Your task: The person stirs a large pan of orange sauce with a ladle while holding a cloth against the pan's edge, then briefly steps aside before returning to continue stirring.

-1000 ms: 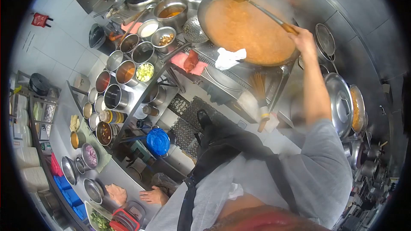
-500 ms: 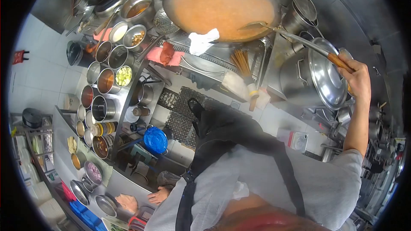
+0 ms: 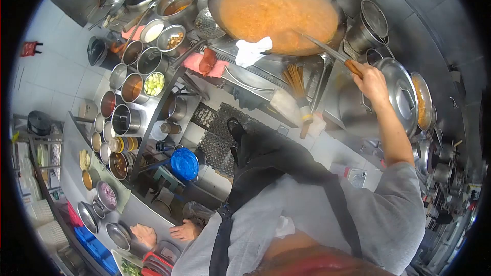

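Observation:
My right hand is closed round the wooden handle of a long metal utensil. The utensil's far end is sunk in the bubbling orange sauce of a large steaming wok. Low at the left, my left hand rests with fingers apart on the edge of the metal counter, beside a crumpled beige cloth, and holds nothing. A white cloth lies at the wok's near rim.
Metal pots of sauces and chopped food crowd the left counter. A bamboo brush lies at the stove's front edge. A large lidded pot stands under my right forearm. A blue-covered container is below.
My right hand has moved left and toward the wok with the utensil, whose end has sunk into the sauce. The view has shifted slightly. My left hand stays on the counter edge.

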`<move>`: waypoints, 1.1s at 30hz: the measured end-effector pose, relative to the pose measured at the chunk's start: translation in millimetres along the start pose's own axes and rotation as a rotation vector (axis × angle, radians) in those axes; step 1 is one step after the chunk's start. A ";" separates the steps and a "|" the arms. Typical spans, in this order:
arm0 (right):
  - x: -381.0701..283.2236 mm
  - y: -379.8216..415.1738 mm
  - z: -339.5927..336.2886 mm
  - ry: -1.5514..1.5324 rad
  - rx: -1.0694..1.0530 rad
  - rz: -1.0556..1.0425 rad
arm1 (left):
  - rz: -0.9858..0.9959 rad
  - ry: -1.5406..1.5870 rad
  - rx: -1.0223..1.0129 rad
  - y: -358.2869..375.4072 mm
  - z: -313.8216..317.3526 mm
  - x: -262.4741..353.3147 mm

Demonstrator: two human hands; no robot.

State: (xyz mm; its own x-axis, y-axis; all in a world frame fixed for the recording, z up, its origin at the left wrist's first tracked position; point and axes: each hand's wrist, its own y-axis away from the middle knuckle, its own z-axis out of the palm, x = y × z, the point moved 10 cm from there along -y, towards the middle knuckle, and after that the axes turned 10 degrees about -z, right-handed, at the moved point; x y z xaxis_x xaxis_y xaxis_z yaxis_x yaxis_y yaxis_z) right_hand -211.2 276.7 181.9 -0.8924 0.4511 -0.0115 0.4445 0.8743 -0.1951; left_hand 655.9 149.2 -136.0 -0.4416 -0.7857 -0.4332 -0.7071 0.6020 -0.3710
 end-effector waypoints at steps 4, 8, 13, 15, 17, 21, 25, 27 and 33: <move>-8.9 -37.5 33.0 -0.044 -0.008 0.017 | 0.043 0.042 -0.005 -0.3 2.6 1.4; 2.7 -78.5 76.5 -0.045 -0.056 0.046 | 0.034 0.052 -0.007 -0.8 4.0 0.2; 26.2 -135.2 111.4 -0.041 -0.132 0.218 | 0.038 0.074 -0.099 -0.5 -3.1 -0.4; 24.5 -153.3 107.8 -0.038 -0.165 0.285 | 0.037 0.065 -0.090 -0.6 -0.3 0.9; 32.1 -163.5 104.6 -0.033 -0.196 0.355 | 0.039 0.060 -0.084 -1.2 1.3 1.3; 71.8 -171.5 106.4 -0.017 -0.177 0.449 | 0.051 0.045 -0.084 -1.4 2.7 1.4; 103.6 -146.0 84.6 -0.083 -0.081 0.454 | 0.037 0.050 -0.089 0.9 -1.6 0.9; 127.2 -127.1 74.0 -0.074 -0.012 0.444 | 0.039 0.039 -0.082 -0.1 3.8 2.3; 126.7 -51.7 -5.2 -0.096 0.056 0.427 | 0.006 -0.024 -0.049 -0.7 5.7 1.7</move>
State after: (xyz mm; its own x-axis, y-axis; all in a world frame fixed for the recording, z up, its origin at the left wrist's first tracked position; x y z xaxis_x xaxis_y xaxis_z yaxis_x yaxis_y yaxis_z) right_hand -346.9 289.6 195.6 -0.6336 0.7490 -0.1936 0.7727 0.6006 -0.2054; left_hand 658.8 148.2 -141.2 -0.4333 -0.7781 -0.4548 -0.7308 0.5987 -0.3280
